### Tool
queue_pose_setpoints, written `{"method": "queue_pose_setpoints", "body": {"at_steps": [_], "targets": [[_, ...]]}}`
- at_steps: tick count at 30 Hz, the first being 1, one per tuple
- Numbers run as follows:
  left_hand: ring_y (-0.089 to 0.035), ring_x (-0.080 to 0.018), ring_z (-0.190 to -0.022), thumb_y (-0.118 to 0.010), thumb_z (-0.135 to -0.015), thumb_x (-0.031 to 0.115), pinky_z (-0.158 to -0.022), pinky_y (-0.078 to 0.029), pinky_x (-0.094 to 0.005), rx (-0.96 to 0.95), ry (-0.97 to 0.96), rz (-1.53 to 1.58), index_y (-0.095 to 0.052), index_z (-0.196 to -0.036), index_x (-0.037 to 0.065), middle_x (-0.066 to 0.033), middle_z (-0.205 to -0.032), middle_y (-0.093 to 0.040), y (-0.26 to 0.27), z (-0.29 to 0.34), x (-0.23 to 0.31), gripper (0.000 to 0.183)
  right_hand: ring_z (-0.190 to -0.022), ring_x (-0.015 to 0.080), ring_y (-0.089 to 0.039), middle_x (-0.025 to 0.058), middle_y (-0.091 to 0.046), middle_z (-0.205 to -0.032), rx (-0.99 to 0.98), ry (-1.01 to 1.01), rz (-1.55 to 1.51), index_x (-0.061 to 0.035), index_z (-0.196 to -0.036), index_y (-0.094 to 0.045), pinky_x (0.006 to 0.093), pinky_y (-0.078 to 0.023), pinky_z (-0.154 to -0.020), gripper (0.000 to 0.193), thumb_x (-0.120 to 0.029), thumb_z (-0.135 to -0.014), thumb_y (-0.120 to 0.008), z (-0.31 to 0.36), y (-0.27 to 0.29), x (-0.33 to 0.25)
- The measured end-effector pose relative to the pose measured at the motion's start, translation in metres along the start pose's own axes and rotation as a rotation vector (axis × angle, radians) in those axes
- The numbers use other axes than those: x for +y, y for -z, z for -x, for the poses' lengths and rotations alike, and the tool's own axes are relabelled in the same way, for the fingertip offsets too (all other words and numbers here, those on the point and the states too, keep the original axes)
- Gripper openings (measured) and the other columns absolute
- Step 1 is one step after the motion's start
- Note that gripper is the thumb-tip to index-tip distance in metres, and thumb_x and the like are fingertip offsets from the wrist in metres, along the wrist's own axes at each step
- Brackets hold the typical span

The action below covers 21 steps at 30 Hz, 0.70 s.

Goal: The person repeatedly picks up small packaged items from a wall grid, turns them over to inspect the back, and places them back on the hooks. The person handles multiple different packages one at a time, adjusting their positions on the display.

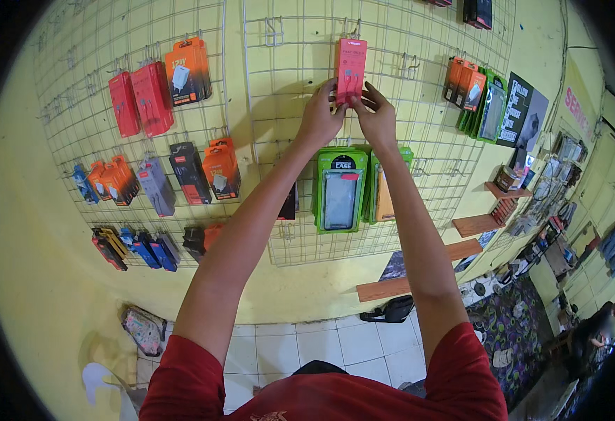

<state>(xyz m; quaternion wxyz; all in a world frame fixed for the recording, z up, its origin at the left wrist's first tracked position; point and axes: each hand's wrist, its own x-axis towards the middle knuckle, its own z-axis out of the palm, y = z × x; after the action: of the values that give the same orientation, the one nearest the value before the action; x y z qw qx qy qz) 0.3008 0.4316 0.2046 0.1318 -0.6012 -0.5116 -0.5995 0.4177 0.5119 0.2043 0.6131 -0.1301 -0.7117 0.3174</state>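
A slim red retail box, printed with what look like earphones or a cable, hangs upright by its top tab from a double hook on the wire grid. My left hand grips its lower left edge, fingers curled against the side. At its lower right edge is my right hand, thumb and fingers closed on the bottom corner. Below my hands hang green phone-case packs, partly covered by my right forearm.
Red boxes and orange charger boxes hang at left. Orange and green packs hang at right, near wooden shelves. A backpack and a black bag lie on the tiled floor. Someone sits far right.
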Motion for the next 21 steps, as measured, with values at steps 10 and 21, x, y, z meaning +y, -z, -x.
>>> {"method": "queue_pose_setpoints", "body": {"at_steps": [10,21], "targets": [[-0.067,-0.0169,-0.097,-0.066,-0.092,-0.001,-0.084,-0.056,-0.0294,0.081,-0.086,0.234,-0.050,-0.138,0.004,-0.0120,-0.117,-0.062,0.034,0.004,0.065,0.049,-0.105,0.0206,-0.068,0.0155,-0.067,-0.117,0.034,0.081,-0.249,0.0062,-0.135,-0.056,0.0322,-0.058,-0.087,0.046,0.004,-0.090,-0.066,0.021,0.014,-0.065],[-0.063,-0.0172,-0.112,-0.064,-0.096,0.003,-0.097,-0.052,-0.0313,0.144,-0.058,0.273,-0.045,-0.142,0.004,-0.0129,-0.129,-0.062,0.201,0.069,0.111,0.049,-0.101,0.0133,-0.066,0.0113,-0.070,-0.113,-0.267,0.163,-0.416,-0.0039,-0.150,-0.045,0.0290,-0.056,-0.088,0.059,0.004,-0.094,-0.064,0.086,-0.078,-0.176]]}}
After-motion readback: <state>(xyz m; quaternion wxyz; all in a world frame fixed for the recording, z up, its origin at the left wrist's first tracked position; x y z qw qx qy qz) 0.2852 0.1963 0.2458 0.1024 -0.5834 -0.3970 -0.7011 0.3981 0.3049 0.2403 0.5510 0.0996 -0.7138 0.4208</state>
